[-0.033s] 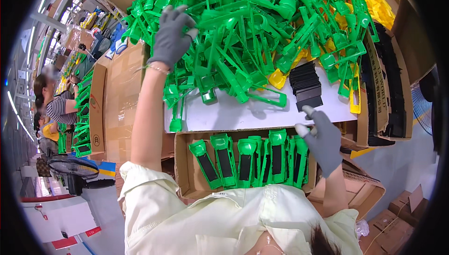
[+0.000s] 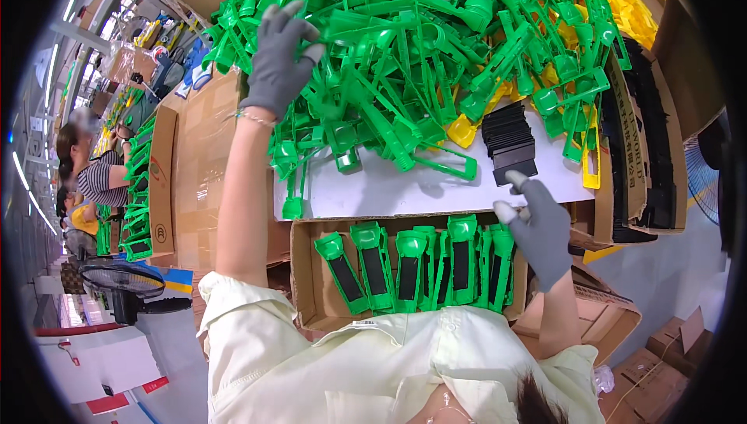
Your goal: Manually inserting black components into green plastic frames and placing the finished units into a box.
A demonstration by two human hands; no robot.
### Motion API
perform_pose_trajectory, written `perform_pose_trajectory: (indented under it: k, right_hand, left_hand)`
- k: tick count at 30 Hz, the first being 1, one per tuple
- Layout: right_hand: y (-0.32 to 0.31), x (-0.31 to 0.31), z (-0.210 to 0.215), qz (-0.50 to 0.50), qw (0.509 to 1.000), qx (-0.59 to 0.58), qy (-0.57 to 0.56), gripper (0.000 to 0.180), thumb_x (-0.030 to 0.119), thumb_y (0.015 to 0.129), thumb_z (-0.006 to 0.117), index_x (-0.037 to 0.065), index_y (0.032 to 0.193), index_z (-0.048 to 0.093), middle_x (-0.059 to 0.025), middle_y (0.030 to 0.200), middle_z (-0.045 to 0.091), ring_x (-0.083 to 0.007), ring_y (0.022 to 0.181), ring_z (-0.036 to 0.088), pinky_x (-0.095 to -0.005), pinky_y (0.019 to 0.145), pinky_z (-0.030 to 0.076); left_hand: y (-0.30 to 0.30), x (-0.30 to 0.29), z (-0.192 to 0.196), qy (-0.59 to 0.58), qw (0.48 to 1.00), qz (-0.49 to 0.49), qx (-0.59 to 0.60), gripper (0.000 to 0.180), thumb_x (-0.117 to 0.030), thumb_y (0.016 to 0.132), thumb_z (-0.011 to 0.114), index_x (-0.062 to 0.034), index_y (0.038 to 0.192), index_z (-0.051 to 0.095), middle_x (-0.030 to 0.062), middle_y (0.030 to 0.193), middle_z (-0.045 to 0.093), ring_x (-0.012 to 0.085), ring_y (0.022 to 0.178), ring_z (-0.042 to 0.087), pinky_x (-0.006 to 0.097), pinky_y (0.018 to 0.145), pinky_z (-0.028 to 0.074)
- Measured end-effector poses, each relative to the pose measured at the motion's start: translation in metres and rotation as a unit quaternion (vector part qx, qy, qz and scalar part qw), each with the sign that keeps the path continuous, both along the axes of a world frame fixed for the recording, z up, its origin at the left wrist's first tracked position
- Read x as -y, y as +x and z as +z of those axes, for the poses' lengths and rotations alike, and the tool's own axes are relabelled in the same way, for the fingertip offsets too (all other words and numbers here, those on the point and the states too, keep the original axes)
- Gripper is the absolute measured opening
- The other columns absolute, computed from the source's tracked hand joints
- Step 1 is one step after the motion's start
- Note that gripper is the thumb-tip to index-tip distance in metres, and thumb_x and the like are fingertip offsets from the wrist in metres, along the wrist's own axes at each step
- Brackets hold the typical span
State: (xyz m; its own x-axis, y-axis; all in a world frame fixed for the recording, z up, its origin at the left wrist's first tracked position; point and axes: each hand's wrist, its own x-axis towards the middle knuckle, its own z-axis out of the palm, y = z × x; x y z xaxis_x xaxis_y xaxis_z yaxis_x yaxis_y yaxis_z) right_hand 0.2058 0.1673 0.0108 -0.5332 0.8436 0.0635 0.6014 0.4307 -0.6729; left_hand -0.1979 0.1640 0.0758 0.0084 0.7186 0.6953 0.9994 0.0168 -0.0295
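My left hand point(image 2: 278, 60), in a grey glove with pale fingertips, is over the left side of a large heap of green plastic frames point(image 2: 381, 58). Its fingers are apart, and I see nothing held in them. My right hand point(image 2: 538, 229), gloved the same way, hovers just below a fanned stack of flat black strips point(image 2: 510, 140), thumb and forefinger spread with nothing between them. Close to my body, an open cardboard box point(image 2: 307, 299) holds several green frames with black strips point(image 2: 373, 268) set into them, standing side by side.
A white tabletop point(image 2: 373, 198) shows below the heap. Yellow plastic pieces point(image 2: 622, 4) are piled at the far right, beside cartons of black parts point(image 2: 642, 136). On the left stand a large carton point(image 2: 206, 167) and a black fan point(image 2: 124, 280); beyond them a person in stripes point(image 2: 97, 179) works.
My left hand has shifted slightly left and away from me over the heap. My right hand has moved a little to the right.
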Motion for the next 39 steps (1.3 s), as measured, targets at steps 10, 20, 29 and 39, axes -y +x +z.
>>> perform_pose_trajectory:
  k: [10,20,29,39]
  right_hand:
    - [-0.051,-0.035,0.023,0.054,0.973,-0.192,-0.12,0.06,0.016,0.077,0.071,0.006,0.131,0.048,-0.0065,0.103,0.058,-0.0041,0.066,0.048,-0.0187,0.062,0.042]
    - [-0.052,-0.01,0.036,0.059,0.892,-0.372,-0.251,0.05,0.028,0.086,0.062,0.004,0.128,0.046,-0.0114,0.098,0.062,-0.0047,0.059,0.055,-0.0168,0.048,0.043]
    - [-0.004,0.022,-0.017,0.102,0.888,-0.216,-0.394,0.038,0.028,0.084,0.063,0.006,0.113,0.055,-0.0038,0.092,0.062,-0.0057,0.069,0.058,-0.0182,0.053,0.045]
    - [0.013,-0.09,-0.063,0.251,0.94,0.124,0.195,0.028,0.013,0.076,0.065,0.012,0.104,0.061,-0.0053,0.095,0.06,-0.0248,0.078,0.062,-0.0351,0.066,0.049]
  left_hand:
    - [-0.005,0.044,0.046,0.124,0.986,-0.045,0.102,0.018,-0.01,0.073,0.074,-0.0051,0.083,0.06,0.0127,0.115,0.058,0.0257,0.093,0.061,0.033,0.078,0.051]
    - [0.126,0.102,-0.002,-0.015,0.976,-0.204,0.073,0.021,-0.003,0.069,0.07,-0.0049,0.089,0.063,0.015,0.113,0.058,0.0338,0.105,0.056,0.039,0.087,0.048]
    - [0.203,0.167,-0.073,-0.211,0.387,-0.084,0.894,0.046,-0.011,0.084,0.062,0.0027,0.125,0.047,0.0219,0.104,0.061,0.0274,0.073,0.066,0.027,0.056,0.053]
    - [0.193,0.181,-0.089,-0.16,0.408,-0.045,0.898,0.033,-0.005,0.088,0.054,0.0038,0.119,0.054,0.0179,0.105,0.062,0.0258,0.083,0.066,0.028,0.065,0.057]
